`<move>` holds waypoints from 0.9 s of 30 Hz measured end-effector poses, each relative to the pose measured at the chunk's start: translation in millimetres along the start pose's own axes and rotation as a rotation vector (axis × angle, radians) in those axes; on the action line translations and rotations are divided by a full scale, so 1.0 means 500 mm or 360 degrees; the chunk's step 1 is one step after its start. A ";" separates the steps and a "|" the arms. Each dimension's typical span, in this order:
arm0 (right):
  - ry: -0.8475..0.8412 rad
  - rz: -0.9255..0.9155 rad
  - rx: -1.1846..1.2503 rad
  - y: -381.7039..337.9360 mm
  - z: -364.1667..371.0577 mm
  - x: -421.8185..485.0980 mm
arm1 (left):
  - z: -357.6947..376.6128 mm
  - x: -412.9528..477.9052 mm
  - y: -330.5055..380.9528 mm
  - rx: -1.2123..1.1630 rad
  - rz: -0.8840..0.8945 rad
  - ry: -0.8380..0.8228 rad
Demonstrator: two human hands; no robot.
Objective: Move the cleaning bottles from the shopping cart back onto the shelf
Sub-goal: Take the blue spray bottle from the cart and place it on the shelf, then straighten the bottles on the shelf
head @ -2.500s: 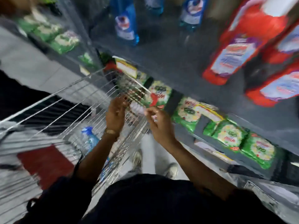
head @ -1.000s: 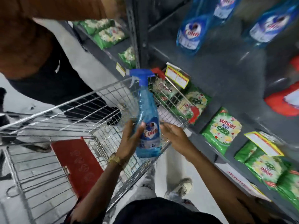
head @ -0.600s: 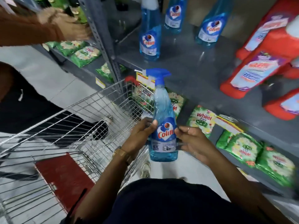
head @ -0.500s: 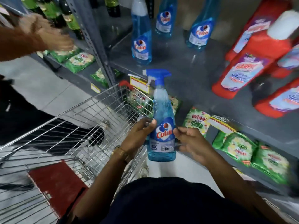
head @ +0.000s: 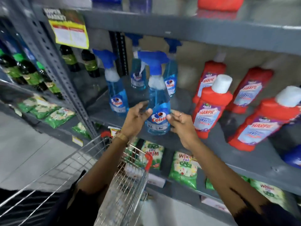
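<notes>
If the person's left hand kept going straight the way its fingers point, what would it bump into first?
The left hand already touches the blue Colin spray bottle it helps hold; beyond that, probably the red Harpic bottle, though depth is unclear.

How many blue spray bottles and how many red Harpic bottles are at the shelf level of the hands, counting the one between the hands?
blue spray bottles: 4, one between the left hand and right hand
red Harpic bottles: 4
Total: 8

Upright blue spray bottle (head: 157, 110) at shelf (head: 211, 144) edge
</notes>
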State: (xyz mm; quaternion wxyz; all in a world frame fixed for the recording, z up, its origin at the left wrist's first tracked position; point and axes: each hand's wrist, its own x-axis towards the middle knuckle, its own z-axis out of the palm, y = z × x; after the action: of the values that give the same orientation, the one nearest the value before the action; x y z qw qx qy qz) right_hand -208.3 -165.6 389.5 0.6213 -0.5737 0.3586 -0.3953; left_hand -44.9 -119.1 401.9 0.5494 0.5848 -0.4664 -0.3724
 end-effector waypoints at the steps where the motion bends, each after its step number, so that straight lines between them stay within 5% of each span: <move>1: 0.0038 -0.0027 0.0004 0.003 -0.002 0.019 | 0.002 0.026 -0.007 0.0060 0.0026 0.0004; 6: 0.0280 0.0022 -0.0006 0.039 -0.006 0.077 | 0.024 0.109 -0.037 0.0274 0.0125 -0.0001; 17: 0.0412 -0.0063 -0.0405 0.072 0.001 0.089 | 0.042 0.125 -0.090 -0.0049 0.0074 -0.0007; 22: 0.0888 -0.0199 -0.0477 0.104 -0.027 -0.088 | 0.094 0.095 -0.140 0.0055 -0.0001 0.0313; 27: 0.1902 -0.0479 -0.0575 0.102 -0.148 -0.147 | 0.149 0.102 -0.139 0.0392 0.0112 0.0510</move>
State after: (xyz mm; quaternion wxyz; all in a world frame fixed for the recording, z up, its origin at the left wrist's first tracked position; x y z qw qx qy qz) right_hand -302.4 -129.3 331.8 0.1458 -0.3941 0.6196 -0.6630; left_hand -91.3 -192.4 328.2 0.5535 0.6827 -0.4351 -0.1955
